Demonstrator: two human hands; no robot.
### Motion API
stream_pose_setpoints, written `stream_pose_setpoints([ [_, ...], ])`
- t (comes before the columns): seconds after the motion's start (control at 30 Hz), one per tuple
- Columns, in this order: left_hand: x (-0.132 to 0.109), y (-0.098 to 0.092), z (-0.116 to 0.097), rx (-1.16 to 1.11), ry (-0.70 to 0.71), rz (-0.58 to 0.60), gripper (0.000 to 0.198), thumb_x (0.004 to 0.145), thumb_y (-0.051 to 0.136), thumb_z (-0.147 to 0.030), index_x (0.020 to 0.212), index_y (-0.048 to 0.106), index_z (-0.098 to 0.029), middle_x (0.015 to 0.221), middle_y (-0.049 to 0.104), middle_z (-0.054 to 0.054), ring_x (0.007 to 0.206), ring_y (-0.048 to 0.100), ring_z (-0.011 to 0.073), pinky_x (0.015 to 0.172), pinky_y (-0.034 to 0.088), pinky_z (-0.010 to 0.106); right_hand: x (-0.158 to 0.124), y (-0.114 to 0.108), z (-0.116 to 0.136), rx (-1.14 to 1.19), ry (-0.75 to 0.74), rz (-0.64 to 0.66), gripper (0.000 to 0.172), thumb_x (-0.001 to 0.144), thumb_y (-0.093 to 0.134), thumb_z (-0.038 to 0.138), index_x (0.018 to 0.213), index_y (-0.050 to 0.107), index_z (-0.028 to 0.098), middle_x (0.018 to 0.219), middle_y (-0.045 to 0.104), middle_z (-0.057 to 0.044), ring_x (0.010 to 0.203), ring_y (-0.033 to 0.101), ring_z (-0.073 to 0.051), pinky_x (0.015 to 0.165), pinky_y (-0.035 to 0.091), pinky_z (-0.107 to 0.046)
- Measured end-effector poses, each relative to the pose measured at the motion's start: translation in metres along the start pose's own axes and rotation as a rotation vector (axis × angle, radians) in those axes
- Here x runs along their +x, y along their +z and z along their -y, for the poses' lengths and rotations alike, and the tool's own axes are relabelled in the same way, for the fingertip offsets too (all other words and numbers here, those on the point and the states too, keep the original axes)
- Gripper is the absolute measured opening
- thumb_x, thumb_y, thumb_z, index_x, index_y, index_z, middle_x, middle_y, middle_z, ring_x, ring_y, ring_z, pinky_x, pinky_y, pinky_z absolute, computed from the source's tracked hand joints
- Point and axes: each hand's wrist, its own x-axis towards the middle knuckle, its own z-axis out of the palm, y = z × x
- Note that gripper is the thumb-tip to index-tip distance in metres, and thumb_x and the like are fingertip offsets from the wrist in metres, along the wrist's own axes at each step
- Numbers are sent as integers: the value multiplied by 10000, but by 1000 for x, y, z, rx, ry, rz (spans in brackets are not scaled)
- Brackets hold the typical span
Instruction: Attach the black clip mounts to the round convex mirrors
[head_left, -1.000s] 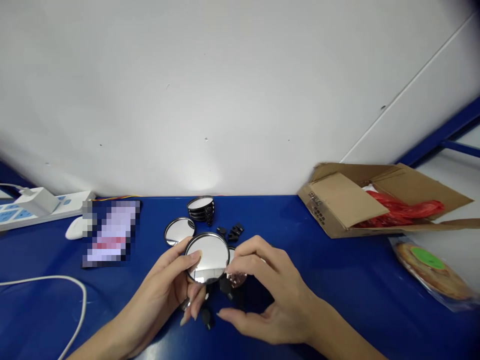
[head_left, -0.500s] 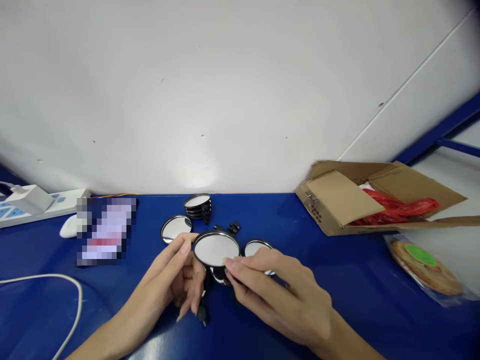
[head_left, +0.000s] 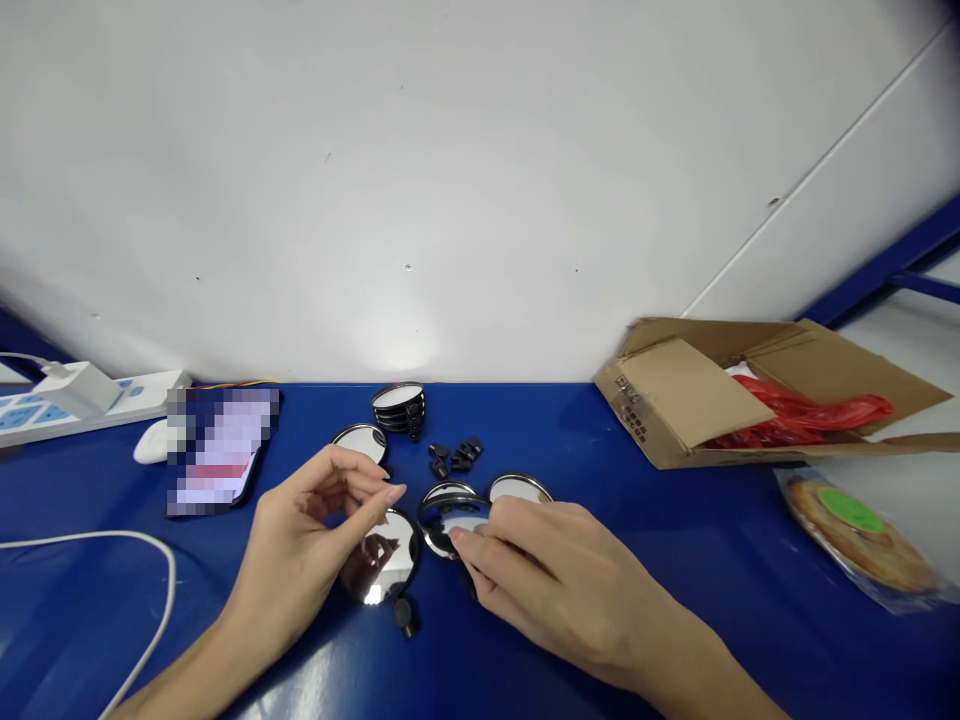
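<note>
The left hand [head_left: 315,530] has let go of the round mirror [head_left: 380,557].

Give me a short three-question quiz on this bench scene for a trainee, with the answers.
1. True or false: the red plastic bag lies inside the cardboard box.

2. What is the right hand touching?
A. the cardboard box
B. a round convex mirror with a chrome rim
C. the white computer mouse

3. Which is nearer the stack of round mirrors: the left hand or the right hand?

Key: 1. True. 2. B. 3. The left hand.
</note>
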Motion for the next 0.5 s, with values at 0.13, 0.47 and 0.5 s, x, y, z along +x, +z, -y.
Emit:
stream_pose_setpoints([
  [0.13, -1, -2, 3, 99, -16, 39, 296, 1016, 834, -548, 986, 734, -270, 879, 698, -13, 776, 663, 178, 685, 578, 294, 2, 2, 2, -5, -20, 22, 390, 1137, 518, 59, 798, 670, 179, 778, 536, 6, 627, 430, -153, 566, 328, -352],
  [0.47, 3, -8, 0, 368, 82, 33, 293, 1133, 629, -542, 1037, 719, -280, 878, 670, -18, 748, 564, 195, 692, 456, 348, -8, 10, -9, 90, 90, 256, 152, 999, 721, 119, 1117, 735, 213, 1103, 689, -29, 771, 613, -181, 626, 420, -347],
  [0.5, 3, -9, -1, 390, 105, 25, 278, 1131, 631, -534, 1052, 723, -283, 919, 672, -11, 757, 560, 197, 694, 459, 350, -7, 10, -9, 104, 100, 261, 177, 983, 749, 124, 1132, 735, 218, 1119, 692, -25, 773, 614, -178, 632, 426, -344],
])
